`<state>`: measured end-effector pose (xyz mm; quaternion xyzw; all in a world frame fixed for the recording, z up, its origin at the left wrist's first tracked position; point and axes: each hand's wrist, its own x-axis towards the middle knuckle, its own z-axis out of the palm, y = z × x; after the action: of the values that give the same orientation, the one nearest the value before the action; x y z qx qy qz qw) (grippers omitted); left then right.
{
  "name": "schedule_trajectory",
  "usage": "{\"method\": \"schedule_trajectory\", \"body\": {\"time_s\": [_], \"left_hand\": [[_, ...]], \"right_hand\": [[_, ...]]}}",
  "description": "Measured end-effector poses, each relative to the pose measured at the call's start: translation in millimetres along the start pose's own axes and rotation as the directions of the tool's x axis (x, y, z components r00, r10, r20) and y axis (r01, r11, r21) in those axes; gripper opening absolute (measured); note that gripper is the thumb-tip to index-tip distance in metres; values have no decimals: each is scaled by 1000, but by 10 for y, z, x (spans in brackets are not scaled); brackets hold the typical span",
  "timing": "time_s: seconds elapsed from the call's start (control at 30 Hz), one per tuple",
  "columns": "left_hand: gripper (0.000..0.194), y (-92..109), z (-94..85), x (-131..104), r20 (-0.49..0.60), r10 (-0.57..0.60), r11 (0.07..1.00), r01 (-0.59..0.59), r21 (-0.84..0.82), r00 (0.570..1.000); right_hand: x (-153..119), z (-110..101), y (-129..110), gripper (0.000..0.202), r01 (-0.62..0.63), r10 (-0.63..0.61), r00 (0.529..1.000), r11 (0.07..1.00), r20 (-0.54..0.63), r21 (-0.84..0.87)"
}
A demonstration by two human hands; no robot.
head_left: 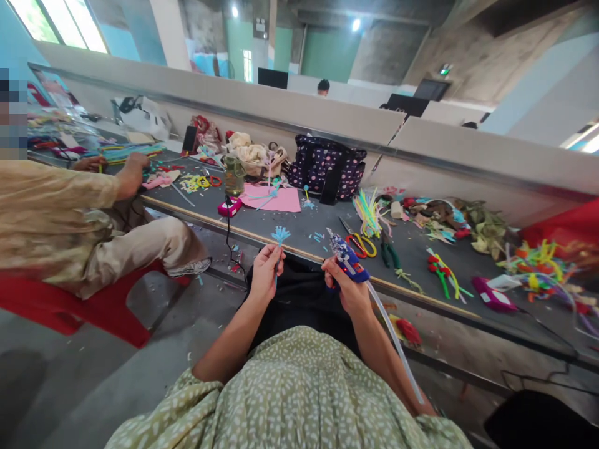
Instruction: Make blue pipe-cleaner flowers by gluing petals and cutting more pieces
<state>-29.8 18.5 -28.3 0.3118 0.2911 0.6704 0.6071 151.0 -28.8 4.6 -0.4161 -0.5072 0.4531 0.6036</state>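
Pinched in the fingers of my left hand point(267, 269) is a light blue pipe-cleaner flower point(281, 234), its short petals fanned out at the top of a thin stem. My right hand point(347, 284) is wrapped round the handle of a blue hot glue gun point(350, 267), whose nozzle end is coated in silvery, messy residue. A long clear glue stick point(397, 337) sticks out of its back and hangs down over my right forearm. The nozzle points up and away, apart from the flower. Both hands hover at the table's front edge, above my lap.
On the dark table point(290, 229) lie orange- and yellow-handled scissors point(360, 244), green-handled pliers point(388, 251), a pipe-cleaner bundle point(369, 212) and pink paper point(274, 198). A glass mug point(234, 176) and dotted bag point(327, 165) stand behind. A co-worker point(56, 218) sits at the left.
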Motion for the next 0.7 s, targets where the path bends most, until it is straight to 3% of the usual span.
{"method": "schedule_trajectory", "body": {"time_s": [0.33,0.6,0.7], "left_hand": [[28,-15,-482,124,-165,-44,998,36,-56,985],[30,118,-770,331,-275,51,996,-28,85,960],[31,138,-850,460,-293,44,987,3,160,955]], "right_hand": [[247,250,-11,23,-38,39,996,999,76,-4],[776,485,176,28,-138,134,990,980,38,144],[993,518,288,28,-173,163,984,972,72,157]]}}
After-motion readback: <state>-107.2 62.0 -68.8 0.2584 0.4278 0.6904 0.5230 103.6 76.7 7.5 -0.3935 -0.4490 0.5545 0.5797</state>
